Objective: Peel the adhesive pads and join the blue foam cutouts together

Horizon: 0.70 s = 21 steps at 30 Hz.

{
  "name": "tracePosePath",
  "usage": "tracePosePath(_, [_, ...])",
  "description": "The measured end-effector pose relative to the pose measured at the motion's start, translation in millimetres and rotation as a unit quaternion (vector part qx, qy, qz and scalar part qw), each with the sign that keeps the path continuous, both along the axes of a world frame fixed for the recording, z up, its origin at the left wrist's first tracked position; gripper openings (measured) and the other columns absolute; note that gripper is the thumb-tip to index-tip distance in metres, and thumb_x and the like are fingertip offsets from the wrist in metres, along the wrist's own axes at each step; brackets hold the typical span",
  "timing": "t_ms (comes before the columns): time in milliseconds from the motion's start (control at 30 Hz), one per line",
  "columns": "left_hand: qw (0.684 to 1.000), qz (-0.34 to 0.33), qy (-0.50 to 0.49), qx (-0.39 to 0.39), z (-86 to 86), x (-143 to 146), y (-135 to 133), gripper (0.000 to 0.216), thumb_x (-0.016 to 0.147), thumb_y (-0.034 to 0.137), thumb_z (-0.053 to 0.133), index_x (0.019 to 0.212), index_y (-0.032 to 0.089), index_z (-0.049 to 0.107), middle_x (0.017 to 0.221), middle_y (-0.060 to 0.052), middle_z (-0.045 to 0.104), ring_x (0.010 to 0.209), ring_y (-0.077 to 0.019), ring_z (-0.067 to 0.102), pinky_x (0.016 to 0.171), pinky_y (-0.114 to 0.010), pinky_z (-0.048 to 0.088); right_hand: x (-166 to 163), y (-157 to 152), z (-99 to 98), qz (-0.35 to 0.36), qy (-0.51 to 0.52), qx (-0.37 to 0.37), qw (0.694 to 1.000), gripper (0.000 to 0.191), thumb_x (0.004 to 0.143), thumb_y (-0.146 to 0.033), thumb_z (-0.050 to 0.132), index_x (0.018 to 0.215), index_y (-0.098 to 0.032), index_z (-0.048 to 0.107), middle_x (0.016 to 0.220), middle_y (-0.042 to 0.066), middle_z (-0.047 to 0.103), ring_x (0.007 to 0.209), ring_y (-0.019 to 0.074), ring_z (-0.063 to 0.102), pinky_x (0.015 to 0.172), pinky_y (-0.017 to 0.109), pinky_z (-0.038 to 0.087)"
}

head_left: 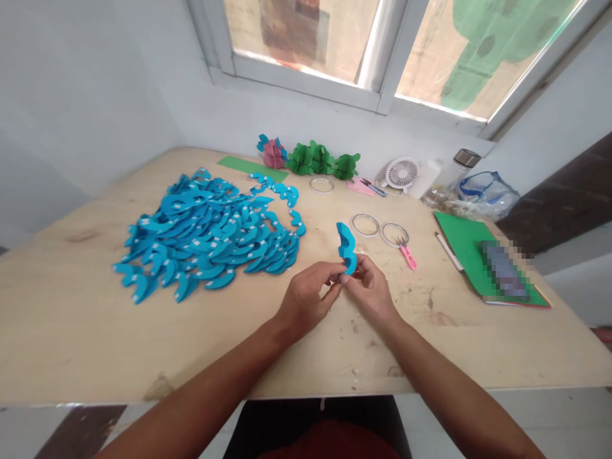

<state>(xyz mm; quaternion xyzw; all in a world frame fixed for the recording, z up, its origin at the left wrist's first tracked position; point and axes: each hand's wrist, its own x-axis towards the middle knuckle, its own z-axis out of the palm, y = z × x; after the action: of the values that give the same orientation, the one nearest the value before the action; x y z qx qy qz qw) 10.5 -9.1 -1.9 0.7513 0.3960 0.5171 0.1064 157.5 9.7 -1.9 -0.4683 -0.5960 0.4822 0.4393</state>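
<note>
Between both hands, above the middle of the table, is a blue folded paper piece (347, 241) with a scalloped edge. My left hand (312, 290) pinches its lower end from the left; the fingertips of both hands meet there. My right hand (370, 284) has its fingers closed around the bottom of the same piece, partly hiding it. A small dark spot shows at the fingertips, too small to make out. Left of the hands spreads a large heap of similar blue paper pieces (205, 223), many with small white squares on them.
Tape rolls (365, 225) and pink thread snips (408, 255) lie right of the hands. Farther right are a white pen (449, 251) and a green folder (466, 245). Along the wall stand green paper figures (319, 159), a pink one (274, 153), a small fan (401, 173) and a bottle (456, 169).
</note>
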Motion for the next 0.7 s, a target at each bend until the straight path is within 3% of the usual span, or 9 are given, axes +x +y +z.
tracePosePath(267, [0.996, -0.021, -0.027, -0.078, 6.9, 0, -3, 0.034, 0.077, 0.009, 0.049, 0.11, 0.019, 0.053, 0.093, -0.004, 0.065, 0.069, -0.0109, 0.059, 0.066, -0.025, 0.051, -1, -1, 1.8, -0.014, 0.004, 0.005, 1.0, 0.028, 0.071, -0.027, 0.063, 0.097, -0.02, 0.056, 0.085, 0.002, 0.064, 0.072, 0.0161, 0.057, 0.067, 0.029, 0.047])
tracePosePath(500, [0.985, -0.019, -0.103, -0.136, 9.6, 1, -4, 0.009, 0.079, 0.019, 0.054, 0.087, 0.018, 0.058, 0.085, -0.004, 0.065, 0.067, -0.0117, 0.06, 0.062, -0.024, 0.05, 0, -2, 2.8, -0.027, -0.062, 0.049, 0.997, 0.03, 0.072, -0.029, 0.063, 0.101, -0.021, 0.057, 0.09, 0.003, 0.065, 0.072, 0.0158, 0.055, 0.068, 0.03, 0.046])
tracePosePath(700, [0.966, -0.02, -0.161, -0.203, 8.8, 1, -2, 0.008, 0.075, 0.02, 0.058, 0.082, 0.017, 0.058, 0.078, -0.002, 0.066, 0.067, -0.0129, 0.063, 0.06, -0.023, 0.05, -1, -2, 0.3, -0.04, -0.105, 0.084, 0.99, 0.033, 0.07, -0.033, 0.065, 0.1, -0.022, 0.057, 0.091, 0.003, 0.065, 0.076, 0.0173, 0.056, 0.071, 0.031, 0.045])
